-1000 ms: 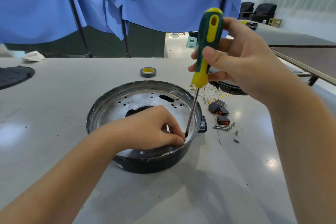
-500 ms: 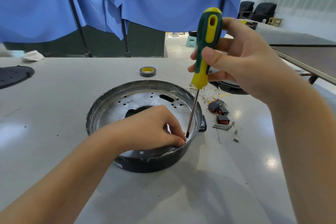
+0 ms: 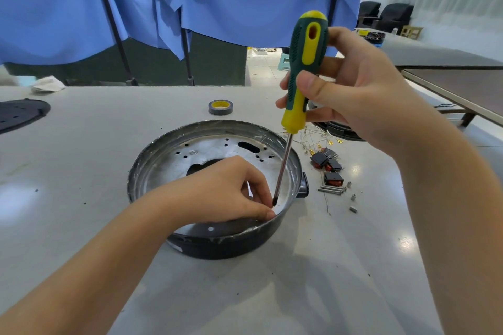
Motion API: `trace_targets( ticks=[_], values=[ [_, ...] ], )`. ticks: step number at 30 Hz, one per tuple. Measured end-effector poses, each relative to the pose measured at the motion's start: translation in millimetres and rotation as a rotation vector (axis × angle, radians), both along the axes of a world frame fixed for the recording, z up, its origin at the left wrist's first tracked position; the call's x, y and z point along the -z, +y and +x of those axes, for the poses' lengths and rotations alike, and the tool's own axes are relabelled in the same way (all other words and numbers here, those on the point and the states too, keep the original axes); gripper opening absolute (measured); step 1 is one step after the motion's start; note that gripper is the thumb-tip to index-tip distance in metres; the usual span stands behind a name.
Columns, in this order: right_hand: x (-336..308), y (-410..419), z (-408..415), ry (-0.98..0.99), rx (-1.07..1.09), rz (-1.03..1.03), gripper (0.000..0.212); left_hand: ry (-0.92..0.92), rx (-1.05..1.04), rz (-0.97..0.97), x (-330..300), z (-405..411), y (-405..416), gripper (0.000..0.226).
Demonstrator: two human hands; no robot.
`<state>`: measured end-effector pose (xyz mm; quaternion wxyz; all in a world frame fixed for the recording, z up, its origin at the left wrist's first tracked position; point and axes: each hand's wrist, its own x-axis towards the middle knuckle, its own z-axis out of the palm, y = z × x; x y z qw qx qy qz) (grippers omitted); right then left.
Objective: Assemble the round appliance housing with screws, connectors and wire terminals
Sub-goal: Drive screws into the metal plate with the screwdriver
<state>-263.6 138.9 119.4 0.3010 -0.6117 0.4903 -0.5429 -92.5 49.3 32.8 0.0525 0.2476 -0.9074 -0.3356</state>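
The round housing (image 3: 217, 239) sits on the grey surface (image 3: 81, 171) in front of the person, its open side up, showing a shiny metal plate with holes and slots inside. The left hand (image 3: 226, 193) reaches into it at the near right rim, fingertips pinched together around something too small to make out. The tip of a screwdriver (image 3: 302, 84) meets those fingertips, its shaft slanting up to a green and yellow handle gripped by the right hand (image 3: 359, 95). Just right of the housing lie black and red switches (image 3: 328, 168), thin wires with yellow terminals (image 3: 324, 141), long screws (image 3: 330, 189) and small metal spacers (image 3: 353, 196). A roll of tape (image 3: 220, 107) lies behind the housing.
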Motion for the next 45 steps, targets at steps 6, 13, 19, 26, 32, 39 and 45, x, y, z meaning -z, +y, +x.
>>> trace_targets(
  ticks=[6,13,19,26,32,39,45],
  values=[
    [0.0,0.1,0.2,0.02,0.003,0.003,0.028,-0.011,-0.002,0.096,2.7,0.2,-5.0,0.008],
    [-1.5,1.9,-1.3,0.009,0.013,-0.005,0.029,-0.028,-0.022,0.032,0.5,1.8,-3.2,0.009],
    [-1.2,1.7,-0.4,0.02,0.014,-0.005,0.029,-0.034,-0.026,-0.049,0.7,-0.1,1.9,0.012],
    [-0.5,0.4,1.2,0.039,-0.008,0.013,0.029,-0.039,0.006,0.003,-0.6,0.1,1.1,0.009],
    [-1.0,1.0,0.4,0.036,-0.001,0.008,0.029,-0.006,-0.027,-0.046,2.9,-1.9,2.1,0.014],
    [-1.6,1.5,-0.4,0.029,0.0,0.008,0.029,-0.026,0.046,0.057,1.7,-0.7,-1.1,0.022],
    [-1.7,2.3,-1.2,0.029,0.003,0.004,0.029,-0.026,-0.038,-0.044,4.0,-0.1,-1.0,0.009]
  ],
)
